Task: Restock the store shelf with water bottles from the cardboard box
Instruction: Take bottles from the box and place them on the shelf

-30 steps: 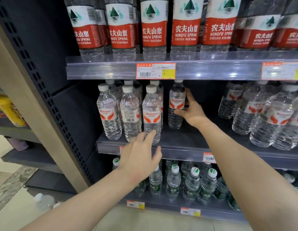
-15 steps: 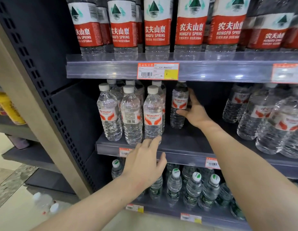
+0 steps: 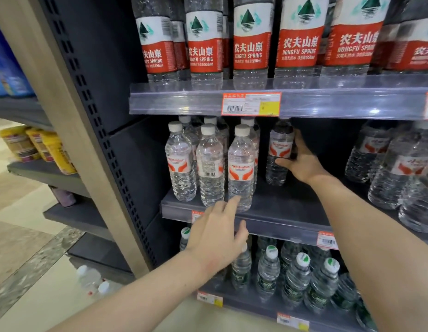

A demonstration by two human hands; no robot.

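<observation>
On the dark middle shelf (image 3: 280,207) stands a group of clear water bottles with white caps and red-white labels (image 3: 209,164). Deeper in, to their right, stands one more such water bottle (image 3: 278,152), upright. My right hand (image 3: 301,164) is wrapped around its right side. My left hand (image 3: 217,236) hovers in front of the shelf edge with fingers spread and nothing in it, its fingertips near the base of the front right bottle (image 3: 240,168). The cardboard box is out of view.
Red-labelled Nongfu Spring bottles (image 3: 251,39) fill the shelf above. Green-capped bottles (image 3: 296,276) stand on the shelf below. More clear bottles (image 3: 399,168) crowd the middle shelf's right end. Loose bottles (image 3: 91,279) lie on the floor at left; yellow packs (image 3: 40,144) sit on the neighbouring rack.
My view has shifted left and closer. My left hand has dropped slightly below the front bottle. My right hand stays on the rear bottle.
</observation>
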